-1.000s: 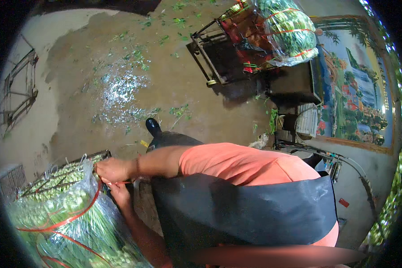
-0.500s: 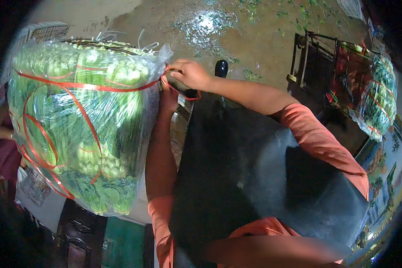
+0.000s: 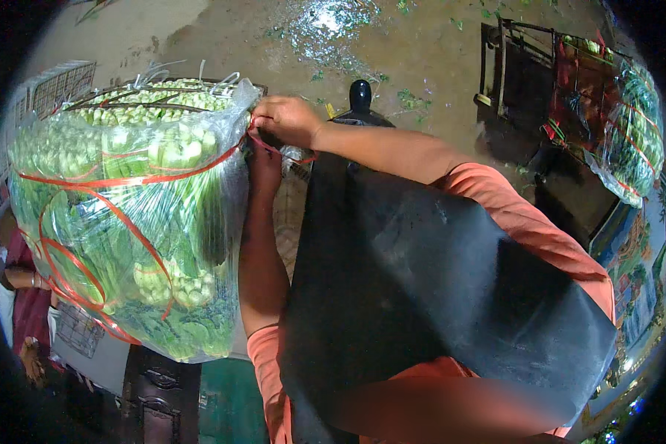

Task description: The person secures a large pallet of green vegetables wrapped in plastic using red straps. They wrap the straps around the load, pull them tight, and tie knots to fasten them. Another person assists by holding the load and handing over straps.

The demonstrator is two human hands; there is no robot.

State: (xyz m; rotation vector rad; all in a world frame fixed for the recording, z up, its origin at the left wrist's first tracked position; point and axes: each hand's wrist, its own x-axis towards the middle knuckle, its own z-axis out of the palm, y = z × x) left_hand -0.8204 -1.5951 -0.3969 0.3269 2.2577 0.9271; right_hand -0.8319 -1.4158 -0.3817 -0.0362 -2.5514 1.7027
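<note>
Floor [image 3: 422,63], wet and strewn with leaf scraps, spreads across the top. On it at the upper right stands a dark cart [image 3: 525,81]. The large bundle of greens [image 3: 133,214], wrapped in clear plastic, fills the left side, its pale stems packed along the upper edge. A smaller-looking second bundle [image 3: 636,133], also plastic-wrapped, sits on the cart. A black apron [image 3: 407,274] covers the person's front, and a dark boot tip [image 3: 360,95] shows beyond it. Both hands meet at the large bundle's upper right corner: the right hand [image 3: 287,120] has its fingers curled, pinching the red ribbon [image 3: 148,180]; the left hand [image 3: 263,152] is just below, fingertips hidden, so its grip cannot be told. The ribbon crosses the bundle, with a short loop trailing right of the hands.
</note>
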